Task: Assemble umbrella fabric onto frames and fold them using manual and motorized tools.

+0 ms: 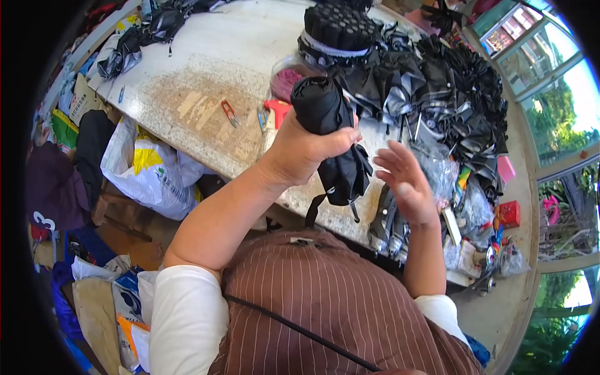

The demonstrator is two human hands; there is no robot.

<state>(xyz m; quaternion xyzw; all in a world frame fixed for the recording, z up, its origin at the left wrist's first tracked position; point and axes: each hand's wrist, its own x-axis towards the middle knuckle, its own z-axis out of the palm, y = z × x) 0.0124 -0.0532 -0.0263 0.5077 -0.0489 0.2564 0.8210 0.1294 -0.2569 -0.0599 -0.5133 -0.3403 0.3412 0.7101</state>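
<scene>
A folded black umbrella [320, 103] is gripped in my left hand [303, 149], its rolled cloth wrapped by my fingers and thumb. The bundle stands tilted over the table's near edge, with a loose strap and a thin tip hanging at its lower end. To its right my right hand [407, 187] is raised, fingers apart and holding nothing. A gap separates this hand from the umbrella. Beyond it lies a large pile of black and silver umbrellas [437, 87].
On the worn white table [206, 56] lie red-handled thread snips [230, 114], a red tool [277, 111] and a clear tub [286, 80] with pink contents. A full white plastic bag [153, 169] stands left of the table. Clear plastic bags [437, 156] crowd the right side.
</scene>
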